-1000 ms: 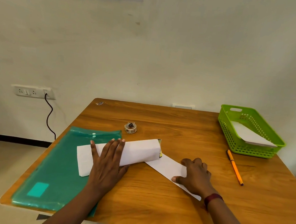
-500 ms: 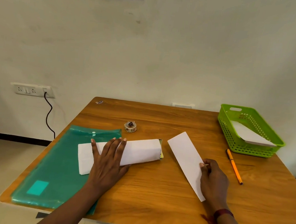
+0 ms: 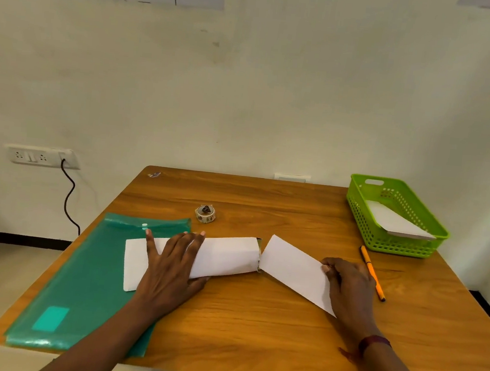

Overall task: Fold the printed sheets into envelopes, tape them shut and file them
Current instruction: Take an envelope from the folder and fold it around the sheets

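Head view: a wooden table (image 3: 252, 331) against a pale wall, with both hands over its near half.
Left hand (image 3: 173, 264): fingers straight and spread, palm flat on the white envelope (image 3: 227, 257), pressing it down.
Envelope: lies across the right edge of the green folder (image 3: 86, 274) and onto the bare table, its open end pointing right.
Right hand (image 3: 348, 283): fingers curled, pinching the near right end of the folded sheet (image 3: 292, 266).
Folded sheet: white and slanted, its far left end touching the envelope's open end; I cannot tell whether it is inside.
Folder: flat on the left side of the table, reaching the near edge.
Tape roll (image 3: 205, 213): alone beyond the envelope, apart from both hands.
Pen (image 3: 372, 272): orange, just right of the right hand.
Basket (image 3: 364, 219): green, at the far right corner, holding a white paper (image 3: 397, 224).
Socket (image 3: 41, 156): on the wall at left, with a black cable (image 3: 68, 197) hanging down.
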Demonstrator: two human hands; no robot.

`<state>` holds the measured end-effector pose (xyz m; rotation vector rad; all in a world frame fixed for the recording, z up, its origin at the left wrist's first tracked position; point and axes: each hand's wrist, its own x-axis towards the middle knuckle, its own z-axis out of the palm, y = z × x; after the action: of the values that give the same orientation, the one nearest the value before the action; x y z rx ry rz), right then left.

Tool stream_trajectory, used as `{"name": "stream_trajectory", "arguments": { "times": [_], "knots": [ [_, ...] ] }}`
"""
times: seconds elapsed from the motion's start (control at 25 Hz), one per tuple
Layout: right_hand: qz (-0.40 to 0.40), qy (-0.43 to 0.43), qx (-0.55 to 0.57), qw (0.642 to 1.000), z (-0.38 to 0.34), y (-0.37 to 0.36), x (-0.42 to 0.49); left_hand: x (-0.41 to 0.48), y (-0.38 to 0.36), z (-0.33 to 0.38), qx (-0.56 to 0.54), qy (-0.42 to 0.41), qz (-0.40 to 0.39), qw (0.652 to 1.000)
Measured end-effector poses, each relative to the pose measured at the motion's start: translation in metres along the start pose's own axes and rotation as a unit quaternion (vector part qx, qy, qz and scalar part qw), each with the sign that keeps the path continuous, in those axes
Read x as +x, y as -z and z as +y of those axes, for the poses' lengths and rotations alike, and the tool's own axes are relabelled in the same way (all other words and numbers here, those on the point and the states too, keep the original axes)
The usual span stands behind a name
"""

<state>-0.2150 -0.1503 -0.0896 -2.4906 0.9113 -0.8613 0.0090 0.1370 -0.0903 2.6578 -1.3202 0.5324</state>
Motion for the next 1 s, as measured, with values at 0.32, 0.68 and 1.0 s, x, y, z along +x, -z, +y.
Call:
{"name": "stream_trajectory", "arguments": {
  "times": [0.32,0.68,1.0],
  "knots": [
    [-0.028,0.042,-0.011,0.999,-0.007,0.014,0.01,0.005,0.011,0.003,-0.012,-0.032,0.0,0.999],
    [-0.129,0.046,-0.059,0.989,-0.007,0.021,0.009,-0.004,0.009,0.005,0.001,-0.055,-0.041,0.998],
    [-0.155,0.066,-0.06,0.984,-0.036,0.005,0.019,0.001,0.011,0.016,-0.012,-0.087,-0.037,0.995]
  ]
}}
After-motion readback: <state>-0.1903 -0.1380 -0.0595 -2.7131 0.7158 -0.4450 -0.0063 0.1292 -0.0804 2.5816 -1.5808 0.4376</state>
